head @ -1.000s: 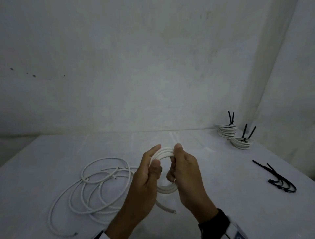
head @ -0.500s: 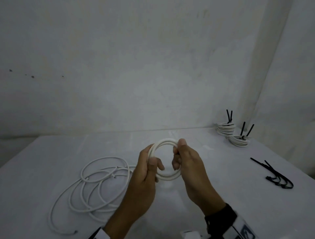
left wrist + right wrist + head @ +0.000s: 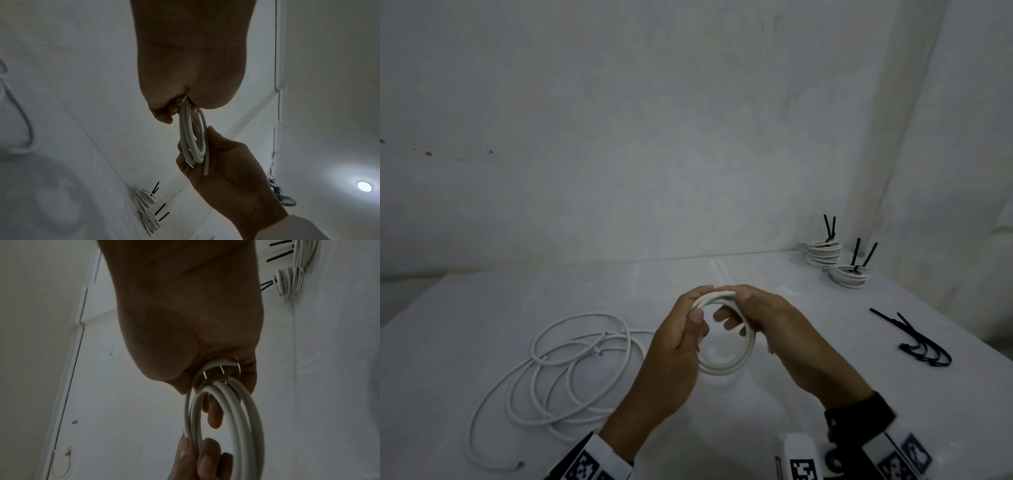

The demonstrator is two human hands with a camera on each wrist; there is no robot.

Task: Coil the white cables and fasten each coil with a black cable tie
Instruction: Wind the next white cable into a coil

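Observation:
A small white cable coil (image 3: 726, 367) of about three turns is held above the table, between both hands. My left hand (image 3: 698, 305) pinches its left side between thumb and fingers. My right hand (image 3: 736, 306) grips its upper right, with fingers curled through the ring. In the left wrist view the coil (image 3: 193, 138) hangs from the left hand, and one cut end lies across the right palm (image 3: 226, 162). The right wrist view shows the coil (image 3: 236, 418) close up, with the left fingertips (image 3: 201, 457) on its lower edge. Several loose black cable ties (image 3: 923, 346) lie to the right.
Loose white cables (image 3: 571, 370) sprawl in wide loops on the white table (image 3: 808, 387), left of my hands. Two tied coils (image 3: 822, 253) (image 3: 847, 275) with black tie ends sticking up sit at the back right corner, close to the walls.
The tail that hung under the coil has been wound in. The coil has tipped from upright towards flat, and my right fingers have slid through its ring.

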